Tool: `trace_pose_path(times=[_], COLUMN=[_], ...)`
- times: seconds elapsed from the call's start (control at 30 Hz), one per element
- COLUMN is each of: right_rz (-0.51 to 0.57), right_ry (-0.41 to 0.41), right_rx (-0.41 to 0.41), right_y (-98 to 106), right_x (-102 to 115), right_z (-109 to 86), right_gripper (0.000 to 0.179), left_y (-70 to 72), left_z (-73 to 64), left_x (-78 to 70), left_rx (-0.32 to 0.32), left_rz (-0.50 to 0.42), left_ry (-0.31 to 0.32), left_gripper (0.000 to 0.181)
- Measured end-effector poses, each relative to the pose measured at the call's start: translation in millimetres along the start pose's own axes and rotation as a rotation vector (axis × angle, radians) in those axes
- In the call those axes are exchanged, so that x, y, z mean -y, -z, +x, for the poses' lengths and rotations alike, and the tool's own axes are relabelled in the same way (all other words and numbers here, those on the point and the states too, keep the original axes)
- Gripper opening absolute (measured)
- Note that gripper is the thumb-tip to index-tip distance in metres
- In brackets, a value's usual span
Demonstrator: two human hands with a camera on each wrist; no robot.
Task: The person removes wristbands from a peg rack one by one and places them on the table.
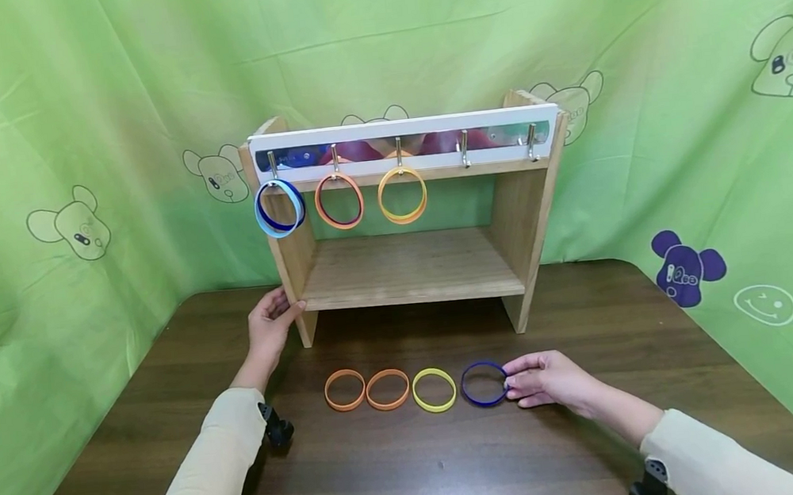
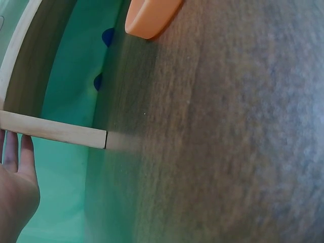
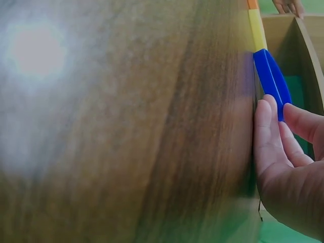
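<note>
My right hand (image 1: 549,380) pinches the right edge of a dark blue wristband (image 1: 464,391) between thumb and fingers, low over the table. In the right wrist view the blue wristband (image 3: 271,76) shows edge-on between the fingertips. Left of it a yellow wristband (image 1: 417,398) and two orange wristbands (image 1: 389,407) lie in a row. My left hand (image 1: 269,327) holds the left side panel of the wooden rack (image 1: 411,290), thumb over its front edge. Straight fingers (image 2: 27,157) meet the panel's outer face in the left wrist view, where the thumb is hidden.
Across the rack's top runs a white-framed rail (image 1: 428,123) with several metal hooks. Light and dark blue bands (image 1: 260,219) hang at the left, then orange bands (image 1: 360,203) and yellow bands (image 1: 423,197). The two right hooks (image 1: 531,139) are bare. A green curtain (image 1: 419,38) surrounds the table.
</note>
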State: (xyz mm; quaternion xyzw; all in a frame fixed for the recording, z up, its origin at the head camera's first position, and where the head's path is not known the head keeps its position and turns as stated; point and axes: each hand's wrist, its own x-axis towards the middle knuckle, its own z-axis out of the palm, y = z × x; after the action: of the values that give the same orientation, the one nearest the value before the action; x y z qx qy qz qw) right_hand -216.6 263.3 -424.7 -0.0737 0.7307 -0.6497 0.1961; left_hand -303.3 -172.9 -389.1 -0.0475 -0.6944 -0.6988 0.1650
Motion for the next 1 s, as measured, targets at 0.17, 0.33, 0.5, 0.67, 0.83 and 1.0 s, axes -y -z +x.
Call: trace_pose_path(times=[0.17, 0.33, 0.5, 0.67, 0.83, 1.0], right_rz=[-0.045, -0.078, -0.091, -0.101, -0.111, -0.126], right_ry=[0.014, 0.012, 0.015, 0.024, 0.025, 0.033], right_rx=[-0.002, -0.023, -0.023, -0.022, -0.025, -0.028], right_y=[-3, -5, -6, -7, -8, -8], right_x=[2, 2, 1, 0, 0, 0], right_z=[0.0, 1.4, 2.7, 2.8, 2.9, 2.7], right_gripper=[0.041, 0.041, 0.04, 0.04, 0.04, 0.039], left_y=[0.6, 2.0, 5.6, 5.5, 5.3, 4.0], left_z=[0.4, 5.7, 15.2, 16.9, 15.7, 9.2], left_x=[0.9, 8.7, 26.2, 32.1, 32.3, 17.3], left_rx=[0.003, 0.005, -0.002, -0.014, -0.021, -0.002], left_rz=[-0.013, -0.008, -0.041, -0.024, -0.017, -0.016], left_ry=[-0.011, -0.011, 0.008, -0.009, -0.016, -0.003], left_gripper=[0.04, 0.04, 0.042, 0.041, 0.04, 0.041])
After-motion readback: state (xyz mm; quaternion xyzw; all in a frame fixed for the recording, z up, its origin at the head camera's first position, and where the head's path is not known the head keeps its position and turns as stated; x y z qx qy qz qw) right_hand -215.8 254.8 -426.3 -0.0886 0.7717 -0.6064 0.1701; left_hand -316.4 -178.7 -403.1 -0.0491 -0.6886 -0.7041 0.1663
